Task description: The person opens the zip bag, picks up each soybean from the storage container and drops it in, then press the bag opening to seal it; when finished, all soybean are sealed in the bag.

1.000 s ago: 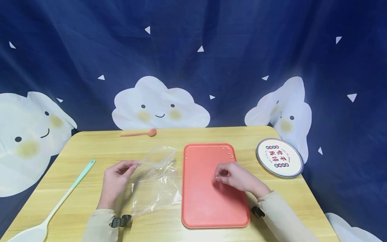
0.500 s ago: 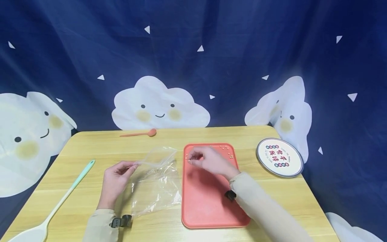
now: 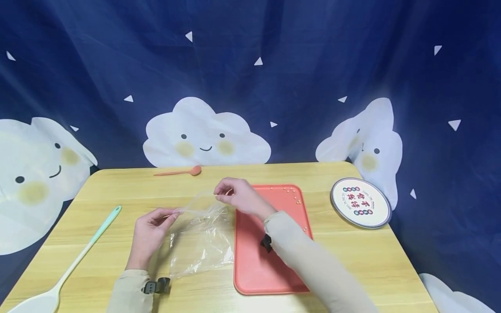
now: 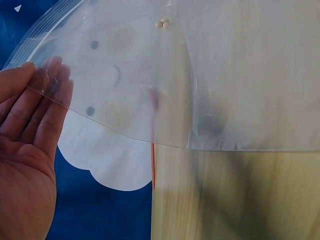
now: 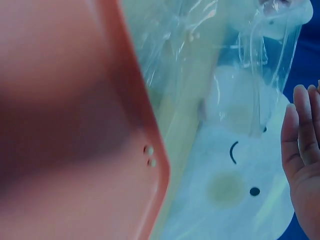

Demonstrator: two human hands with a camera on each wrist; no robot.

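Observation:
My left hand (image 3: pixel 148 237) pinches the rim of a clear zip bag (image 3: pixel 203 252) between thumb and fingers. In the left wrist view, a few small tan beans (image 4: pixel 159 24) show through the plastic. Over the bag's mouth, my right hand (image 3: pixel 243 198) has thumb and fingertips together. A tiny tan bean (image 5: pixel 318 85) shows at those fingertips at the edge of the right wrist view. Under my right forearm lies a coral tray (image 3: pixel 254 274). More loose beans (image 3: pixel 298 201) are scattered near its far right corner, and two beans (image 5: pixel 149 150) near its far left corner.
A coral spoon (image 3: pixel 194 171) lies at the table's back edge. At left is a long white spoon (image 3: pixel 39 303) with a mint handle end. A round plate or mat with printed writing (image 3: pixel 360 217) lies at right. A blue cloud-patterned curtain (image 3: pixel 297 78) hangs behind the table.
My right hand has travelled left and away from me, from over the middle of the tray to the bag's mouth. The left hand stays at the bag's rim.

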